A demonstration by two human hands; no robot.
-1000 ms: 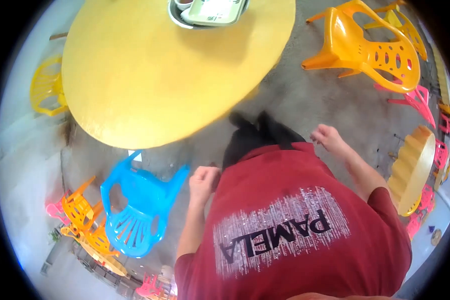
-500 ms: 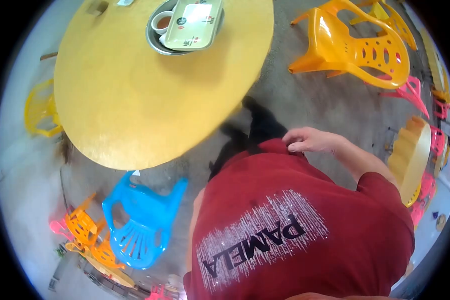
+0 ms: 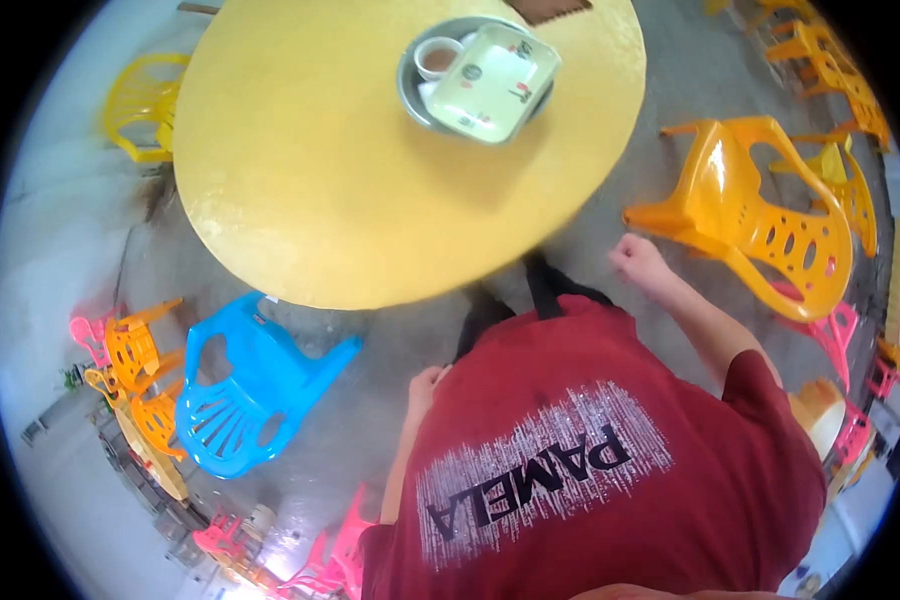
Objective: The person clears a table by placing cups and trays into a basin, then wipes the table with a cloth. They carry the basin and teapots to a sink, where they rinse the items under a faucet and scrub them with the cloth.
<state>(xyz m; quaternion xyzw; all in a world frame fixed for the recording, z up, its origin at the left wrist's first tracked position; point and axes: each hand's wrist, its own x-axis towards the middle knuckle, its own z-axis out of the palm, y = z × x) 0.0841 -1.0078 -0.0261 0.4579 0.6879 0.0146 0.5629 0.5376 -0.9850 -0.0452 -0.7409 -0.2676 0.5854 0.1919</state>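
My right hand [image 3: 640, 262] hangs beside my body with its fingers curled into a loose fist, near the front leg of an orange plastic armchair [image 3: 735, 205]. Nothing shows in it. Down at my left side, my left hand [image 3: 426, 386] is close to my dark trousers and the hem of my red shirt [image 3: 530, 370]. Its fingers are mostly hidden. In front of me stands a yellow oval table [image 3: 300, 180]. On it is a round metal basin [image 3: 410, 95] holding a pale green tray [image 3: 497, 85] and a white cup [image 3: 437, 58] with brownish contents.
A blue plastic armchair [image 3: 260, 385] stands at the table's near left side, and a yellow chair [image 3: 145, 105] is farther left. Several orange and pink chairs line both sides. A brown item [image 3: 548, 8] lies at the table's far edge. The floor [image 3: 370, 350] is grey.
The view has shifted, so the table and basin sit farther right. My right hand has left the shirt hem and swung forward. My left hand has come into view.
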